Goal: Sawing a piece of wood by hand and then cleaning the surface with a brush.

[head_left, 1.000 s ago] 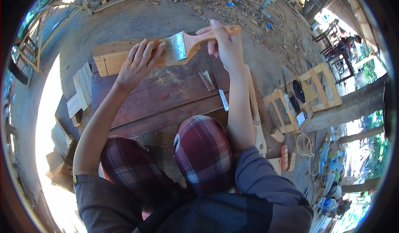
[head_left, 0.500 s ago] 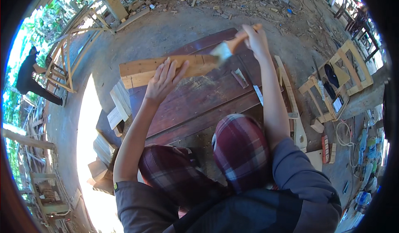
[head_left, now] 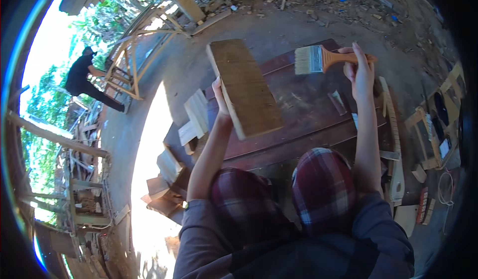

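Several offcuts (head_left: pixel 197 110) flank a red board (head_left: pixel 296 97) — left hand (head_left: pixel 219 97) gripping a plank (head_left: pixel 245 89) partly hiding it, right hand (head_left: pixel 363 73) a brush (head_left: pixel 317 60).

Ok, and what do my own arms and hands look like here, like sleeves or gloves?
Your left hand and right hand are bare, without gloves; part of the left is hidden. No watch or bracelet shows. The forearms are uncovered, and loose, dark grey sleeves end near the elbows.

1. Twelve o'clock: wooden block (head_left: pixel 245 87), smooth, matt.
2. Two o'clock: brush (head_left: pixel 318 59), fibre bristles (head_left: pixel 302 61), shiny metal ferrule (head_left: pixel 314 59), smooth wooden handle (head_left: pixel 338 58).
3. Three o'clock: table (head_left: pixel 301 122), scuffed wood.
4. Five o'clock: matt cloth trousers (head_left: pixel 321 192).
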Demonstrator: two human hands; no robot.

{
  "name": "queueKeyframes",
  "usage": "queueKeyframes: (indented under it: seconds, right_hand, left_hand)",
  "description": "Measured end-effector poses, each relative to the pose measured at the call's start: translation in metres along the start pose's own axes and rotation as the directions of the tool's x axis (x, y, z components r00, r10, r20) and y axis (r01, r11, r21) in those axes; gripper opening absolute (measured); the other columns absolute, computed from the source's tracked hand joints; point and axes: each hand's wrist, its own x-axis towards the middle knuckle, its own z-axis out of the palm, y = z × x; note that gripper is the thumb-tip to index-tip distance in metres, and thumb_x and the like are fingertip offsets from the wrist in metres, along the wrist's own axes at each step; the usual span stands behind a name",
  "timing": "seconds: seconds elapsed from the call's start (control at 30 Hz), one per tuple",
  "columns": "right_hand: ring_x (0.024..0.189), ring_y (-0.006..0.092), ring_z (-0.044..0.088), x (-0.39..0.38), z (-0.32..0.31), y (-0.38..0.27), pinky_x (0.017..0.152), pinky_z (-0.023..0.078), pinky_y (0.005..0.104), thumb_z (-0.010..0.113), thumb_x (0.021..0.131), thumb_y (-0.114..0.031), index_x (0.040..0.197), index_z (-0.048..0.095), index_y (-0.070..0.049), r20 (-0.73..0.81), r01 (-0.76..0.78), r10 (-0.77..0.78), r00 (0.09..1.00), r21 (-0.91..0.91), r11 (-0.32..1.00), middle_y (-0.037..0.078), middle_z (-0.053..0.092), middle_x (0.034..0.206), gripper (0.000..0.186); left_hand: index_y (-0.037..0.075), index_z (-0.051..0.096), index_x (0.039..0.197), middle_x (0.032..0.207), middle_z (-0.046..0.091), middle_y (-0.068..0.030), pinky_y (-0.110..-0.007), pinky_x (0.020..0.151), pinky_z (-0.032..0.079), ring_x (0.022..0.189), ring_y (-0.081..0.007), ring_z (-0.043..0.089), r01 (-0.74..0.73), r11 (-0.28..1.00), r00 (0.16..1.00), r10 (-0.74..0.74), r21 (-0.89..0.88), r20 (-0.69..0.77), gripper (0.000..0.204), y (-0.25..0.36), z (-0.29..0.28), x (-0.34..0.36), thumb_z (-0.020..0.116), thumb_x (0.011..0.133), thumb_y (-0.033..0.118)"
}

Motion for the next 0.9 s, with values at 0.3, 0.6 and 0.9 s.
queueKeyframes:
  seconds: [0.3,0.6,0.9]
  right_hand:
    - [0.044,0.0008,0.044,-0.041,0.074,-0.037,0.039,0.030,0.0171,0.052,0.098,-0.030,0.094,0.069,0.000,0.193,0.205,-0.167,0.967,-0.196,0.959,-0.002,0.052,0.052,0.035]
    - [0.052,0.0120,0.062,-0.002,0.023,0.011,0.048,0.046,0.0274,0.060,0.093,-0.021,0.093,0.071,-0.004,0.074,0.408,-0.564,0.823,-0.766,0.496,0.008,0.065,0.063,0.021]
    - [0.055,0.0263,0.064,-0.011,0.024,0.014,0.050,0.047,0.0328,0.056,0.094,-0.031,0.082,0.069,-0.004,0.128,0.368,-0.435,0.891,-0.766,0.528,0.011,0.063,0.060,0.032]
  left_hand:
    - [-0.004,0.044,0.132,0.122,0.054,-0.0239,-0.044,0.076,0.054,0.091,-0.0337,0.062,0.081,0.996,0.994,-0.077,-0.041,0.083,0.084,-0.004,-0.032,0.006,0.044,0.081,0.063]
    - [0.003,0.048,0.131,0.121,0.058,-0.0171,-0.044,0.092,0.046,0.105,-0.0304,0.058,0.261,0.964,0.964,-0.263,0.053,0.033,0.079,-0.016,-0.025,-0.004,0.056,0.073,0.057]
    - [0.007,0.043,0.137,0.117,0.046,-0.0182,-0.043,0.094,0.036,0.109,-0.0316,0.047,0.008,-0.459,0.933,0.323,0.888,0.158,0.101,0.024,0.034,-0.008,0.083,0.052,0.044]
